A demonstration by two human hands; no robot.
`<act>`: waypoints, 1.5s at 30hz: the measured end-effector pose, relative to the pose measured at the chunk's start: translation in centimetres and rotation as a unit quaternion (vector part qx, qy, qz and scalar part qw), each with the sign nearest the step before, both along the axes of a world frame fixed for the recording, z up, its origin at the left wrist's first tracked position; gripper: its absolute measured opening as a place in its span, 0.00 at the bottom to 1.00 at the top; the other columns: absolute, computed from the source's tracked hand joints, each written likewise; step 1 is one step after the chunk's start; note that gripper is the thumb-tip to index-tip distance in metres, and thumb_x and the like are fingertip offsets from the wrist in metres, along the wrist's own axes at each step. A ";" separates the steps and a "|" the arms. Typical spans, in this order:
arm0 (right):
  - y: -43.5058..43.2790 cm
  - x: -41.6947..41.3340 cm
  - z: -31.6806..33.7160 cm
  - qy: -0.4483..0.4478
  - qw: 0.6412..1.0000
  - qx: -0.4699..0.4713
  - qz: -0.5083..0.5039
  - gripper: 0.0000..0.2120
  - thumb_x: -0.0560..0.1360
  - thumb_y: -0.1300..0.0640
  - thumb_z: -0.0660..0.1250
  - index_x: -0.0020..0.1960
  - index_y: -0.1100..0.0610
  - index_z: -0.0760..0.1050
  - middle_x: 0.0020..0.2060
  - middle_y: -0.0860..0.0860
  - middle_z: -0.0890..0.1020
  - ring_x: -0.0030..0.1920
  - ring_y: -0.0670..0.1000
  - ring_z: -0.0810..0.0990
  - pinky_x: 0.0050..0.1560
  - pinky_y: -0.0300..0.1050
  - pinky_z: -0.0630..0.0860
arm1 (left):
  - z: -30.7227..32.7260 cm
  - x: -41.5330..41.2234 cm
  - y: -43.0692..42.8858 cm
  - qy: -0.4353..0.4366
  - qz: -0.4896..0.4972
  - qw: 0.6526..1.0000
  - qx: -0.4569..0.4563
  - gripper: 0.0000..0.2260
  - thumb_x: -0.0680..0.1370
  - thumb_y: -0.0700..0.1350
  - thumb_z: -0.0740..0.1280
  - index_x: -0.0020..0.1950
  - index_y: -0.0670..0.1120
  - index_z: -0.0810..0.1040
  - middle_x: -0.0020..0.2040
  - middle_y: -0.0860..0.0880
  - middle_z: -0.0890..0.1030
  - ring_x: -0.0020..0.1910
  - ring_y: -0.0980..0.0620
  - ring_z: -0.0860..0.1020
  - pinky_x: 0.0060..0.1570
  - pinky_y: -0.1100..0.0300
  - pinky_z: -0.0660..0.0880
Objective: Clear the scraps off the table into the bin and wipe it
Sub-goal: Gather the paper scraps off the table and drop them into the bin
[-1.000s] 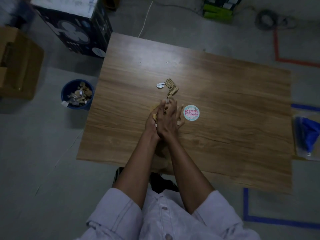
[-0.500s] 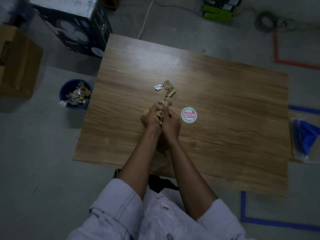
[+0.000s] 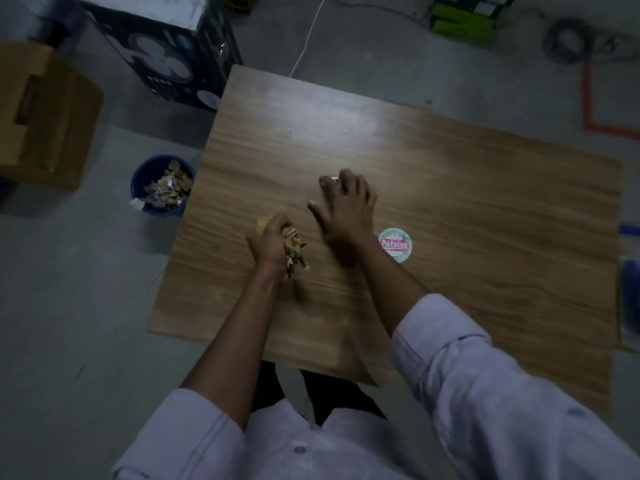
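I see grey floor [image 3: 69, 271], the blue bin [image 3: 162, 185] standing left of the table [image 3: 450, 188]. Over the table, the left hand [image 3: 268, 242] clutches scraps [image 3: 294, 247], fingers [image 3: 277, 221] curled round them. The right hand [image 3: 346, 209] hovers farther right, fingers spread, near a round label [image 3: 394, 244].

- We're looking down into what seems a bare workroom or storeroom, not a home: grey concrete floor [image 3: 69, 306] all round.
- There are lines of red tape [image 3: 588, 98] and blue tape [image 3: 628, 230] marked on it.
- On the left we've got a printed fan carton [image 3: 166, 53] and a cardboard box [image 3: 45, 116].
- Along the far side lie a coiled cable [image 3: 571, 39], a white cord [image 3: 308, 39] and green boxes [image 3: 464, 19].
- In the middle stands one plain wooden table [image 3: 450, 202].
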State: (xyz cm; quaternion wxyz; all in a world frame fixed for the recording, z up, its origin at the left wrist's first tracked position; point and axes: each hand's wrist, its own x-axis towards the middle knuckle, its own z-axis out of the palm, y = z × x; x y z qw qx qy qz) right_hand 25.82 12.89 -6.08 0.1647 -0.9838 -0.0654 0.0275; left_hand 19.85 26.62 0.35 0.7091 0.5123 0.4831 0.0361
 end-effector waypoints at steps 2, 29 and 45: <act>0.3 -0.7 -0.4 -0.054 0.998 -0.024 0.031 0.20 0.81 0.37 0.57 0.64 0.50 0.70 0.64 0.54 0.70 0.62 0.59 0.69 0.59 0.57 0.67 | -0.7 0.0 0.0 0.014 -0.007 1.000 0.006 0.04 0.71 0.33 0.69 0.42 0.36 0.75 0.24 0.49 0.72 0.20 0.50 0.69 0.22 0.63 0.68; -5.3 -16.5 1.5 0.132 0.959 0.089 -0.235 0.19 0.80 0.38 0.63 0.59 0.53 0.72 0.51 0.57 0.83 0.49 0.65 0.82 0.44 0.57 0.76 | -0.1 -7.0 -4.8 0.084 -0.188 0.978 0.040 0.09 0.72 0.38 0.71 0.31 0.41 0.80 0.20 0.55 0.72 0.18 0.57 0.69 0.20 0.65 0.64; 0.4 -8.7 3.2 0.150 0.961 0.133 -0.188 0.21 0.80 0.63 0.61 0.71 0.58 0.59 0.61 0.60 0.81 0.57 0.65 0.81 0.48 0.53 0.72 | -1.3 -5.2 -0.8 0.061 -0.154 0.986 0.028 0.09 0.59 0.48 0.72 0.26 0.42 0.79 0.25 0.47 0.75 0.23 0.49 0.75 0.25 0.52 0.73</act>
